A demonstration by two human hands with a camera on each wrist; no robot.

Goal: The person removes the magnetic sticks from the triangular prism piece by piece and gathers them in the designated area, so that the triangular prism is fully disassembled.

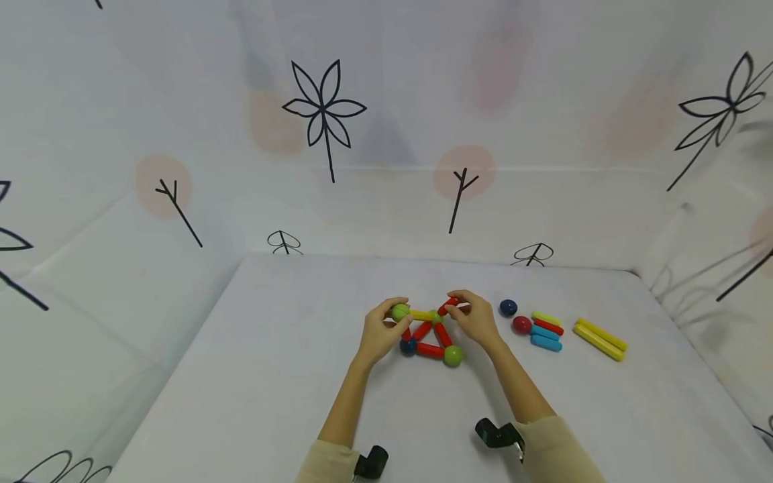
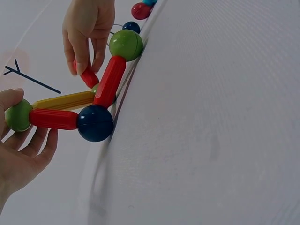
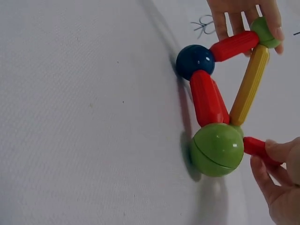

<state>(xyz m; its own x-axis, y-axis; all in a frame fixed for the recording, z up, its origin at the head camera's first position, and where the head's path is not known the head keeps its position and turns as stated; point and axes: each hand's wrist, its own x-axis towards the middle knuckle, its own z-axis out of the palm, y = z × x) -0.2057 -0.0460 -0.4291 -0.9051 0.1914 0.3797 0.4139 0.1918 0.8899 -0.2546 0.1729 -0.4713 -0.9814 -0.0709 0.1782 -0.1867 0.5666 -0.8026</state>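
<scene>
Beige sleeves (image 1: 558,446) come nearest, with black fittings (image 1: 498,435) at the cuffs. Beyond them, between the two hands and near the middle of the bench (image 1: 253,382), is a ball-and-rod frame (image 1: 431,351). Its left corner is a green ball (image 1: 399,312), gripped by the left hand (image 1: 380,329), thumb on one side and fingers spread behind. From that ball a yellow rod (image 1: 421,314) runs across to a far green ball (image 1: 435,318), and a short red rod (image 2: 54,119) reaches a dark blue ball (image 1: 408,346). More red rods (image 1: 443,335) tie the blue one, the far green one and a near green ball (image 1: 453,355) into a triangle. I can't tell whether every ball touches the bench.

Over the far green ball, the right hand (image 1: 477,320) pinches a tilted red rod (image 1: 448,306) between thumb and fingertips, fairly closed on it; its lower end seems to meet the ball.

To the person's right lie loose pieces: a second blue ball (image 1: 508,308), a red ball (image 1: 521,325), a cluster of short rods (image 1: 546,343) in lime, red and blue, then two long yellow rods (image 1: 598,341) side by side. Behind stands a white hanging (image 1: 386,215) printed with black flowers (image 1: 323,109).
</scene>
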